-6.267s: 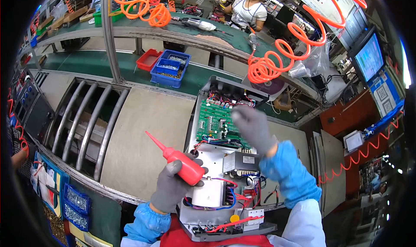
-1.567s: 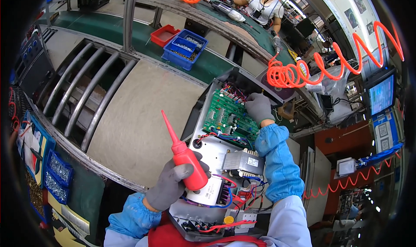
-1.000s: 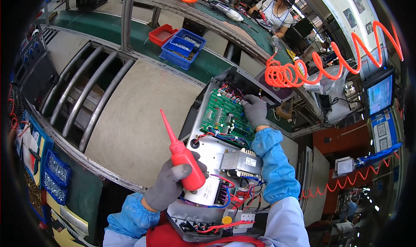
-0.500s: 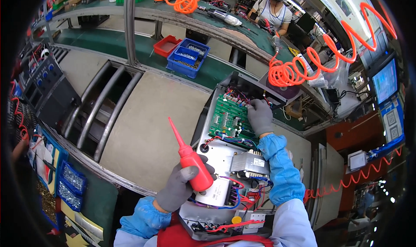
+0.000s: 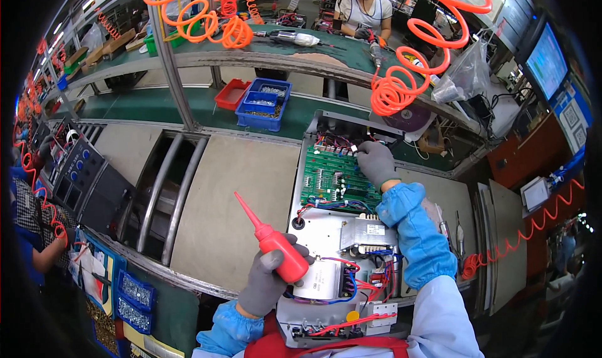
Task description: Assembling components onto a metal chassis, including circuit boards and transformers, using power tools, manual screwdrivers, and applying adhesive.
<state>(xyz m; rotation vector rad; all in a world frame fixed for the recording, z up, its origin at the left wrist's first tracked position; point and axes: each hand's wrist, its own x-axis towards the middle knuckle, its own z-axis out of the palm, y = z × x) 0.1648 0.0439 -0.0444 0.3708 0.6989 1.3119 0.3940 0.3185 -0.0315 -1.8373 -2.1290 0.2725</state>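
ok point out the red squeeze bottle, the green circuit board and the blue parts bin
red squeeze bottle (image 5: 280,256), head view, on its body just above the left hand
green circuit board (image 5: 331,182), head view, middle of the board
blue parts bin (image 5: 262,104), head view, on its inner divider

The scene is bright and evenly lit from overhead lamps, with only soft, short shadows. The centre is sharp. Straight edges bend strongly toward the rim, where a black border closes the picture. A screen (image 5: 547,60) glares slightly.
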